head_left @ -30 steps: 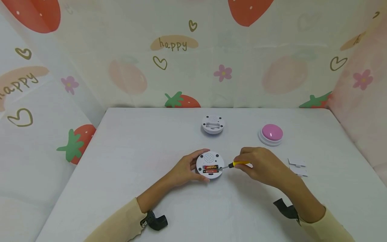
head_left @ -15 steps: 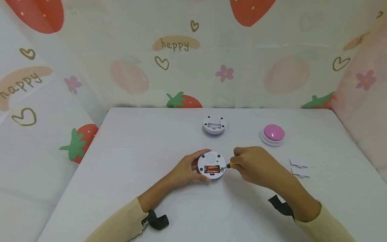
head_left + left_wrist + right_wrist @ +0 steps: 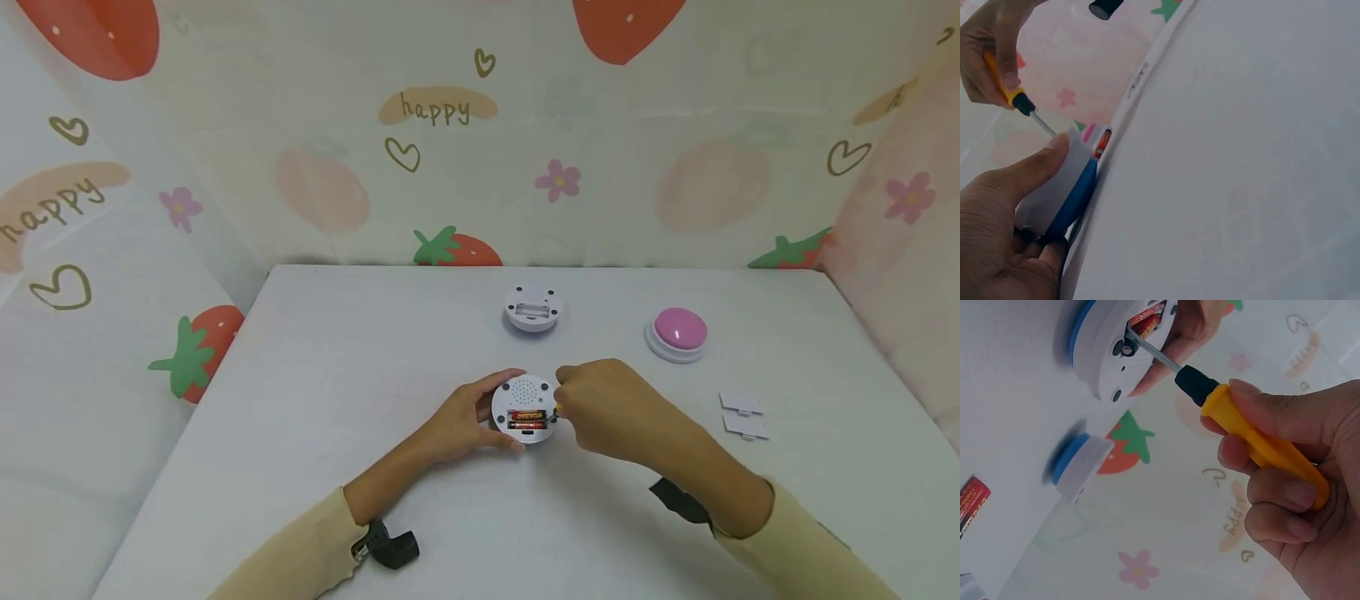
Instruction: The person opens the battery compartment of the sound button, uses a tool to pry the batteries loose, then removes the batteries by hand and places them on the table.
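My left hand (image 3: 456, 423) grips a round white push button (image 3: 523, 392) by its side, thumb at the near edge and fingers round the far one. It is upside down, its blue dome (image 3: 1075, 197) towards the table. Two red batteries (image 3: 527, 420) lie in its uncovered compartment. My right hand (image 3: 617, 410) holds a yellow-handled screwdriver (image 3: 1260, 437) with a black collar. Its metal shaft (image 3: 1159, 355) reaches the end of the compartment beside the batteries. In the head view the right hand hides most of the handle.
Another upturned button (image 3: 532, 310), its battery compartment bare, lies behind. A pink-domed button (image 3: 680, 330) stands upright at the back right. Two white battery covers (image 3: 742, 415) lie on the right of the white table (image 3: 360, 333). A loose red battery (image 3: 971, 501) shows in the right wrist view.
My right hand with the screwdriver has moved left, closer to the held button, covering more of the handle. The left hand still grips the button in about the same place.
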Tool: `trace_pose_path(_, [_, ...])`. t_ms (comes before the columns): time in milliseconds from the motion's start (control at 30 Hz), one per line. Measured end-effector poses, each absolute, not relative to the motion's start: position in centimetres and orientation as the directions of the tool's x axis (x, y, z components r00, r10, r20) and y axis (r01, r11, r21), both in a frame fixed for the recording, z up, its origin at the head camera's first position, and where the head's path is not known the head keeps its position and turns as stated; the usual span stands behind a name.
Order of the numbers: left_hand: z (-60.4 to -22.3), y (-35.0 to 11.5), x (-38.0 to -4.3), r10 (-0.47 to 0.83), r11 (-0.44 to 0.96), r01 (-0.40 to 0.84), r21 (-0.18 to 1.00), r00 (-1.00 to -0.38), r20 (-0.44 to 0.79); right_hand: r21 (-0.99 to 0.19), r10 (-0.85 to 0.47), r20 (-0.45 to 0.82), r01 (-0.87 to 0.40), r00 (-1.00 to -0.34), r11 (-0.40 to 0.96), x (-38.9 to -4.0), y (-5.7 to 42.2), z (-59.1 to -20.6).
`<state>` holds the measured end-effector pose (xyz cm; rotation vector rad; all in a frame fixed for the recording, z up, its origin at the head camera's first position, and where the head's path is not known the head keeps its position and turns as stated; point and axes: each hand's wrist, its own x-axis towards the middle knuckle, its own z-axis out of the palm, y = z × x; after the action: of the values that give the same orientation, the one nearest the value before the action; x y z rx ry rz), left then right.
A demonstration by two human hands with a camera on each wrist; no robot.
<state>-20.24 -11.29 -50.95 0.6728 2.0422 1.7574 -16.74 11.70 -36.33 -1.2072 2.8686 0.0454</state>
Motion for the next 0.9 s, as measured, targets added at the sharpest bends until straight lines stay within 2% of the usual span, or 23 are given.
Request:
trace_pose_path(333, [-50.9, -11.3, -20.2, 0.558, 0.14, 0.13, 0.982, -0.83, 0.031, -0.002, -0.721, 0.028, -0.722, -0.692, 0.692, -16.6, 12.1, -37.4])
trace_pose_path(600, [-50.9, -11.2, -20.2, 0.551, 0.158, 0.135, 0.978, -0.834, 0.026, -0.197, -0.664, 0.209, -0.696, -0.718, 0.69, -16.5, 14.4, -39.3])
trace_pose_path(900, [-50.9, -11.2, -20.2, 0.556, 0.147, 0.13, 0.981, -0.831, 0.026, -0.341, -0.583, 0.308, -0.659, -0.752, 0.67, -16.5, 16.1, -40.9])
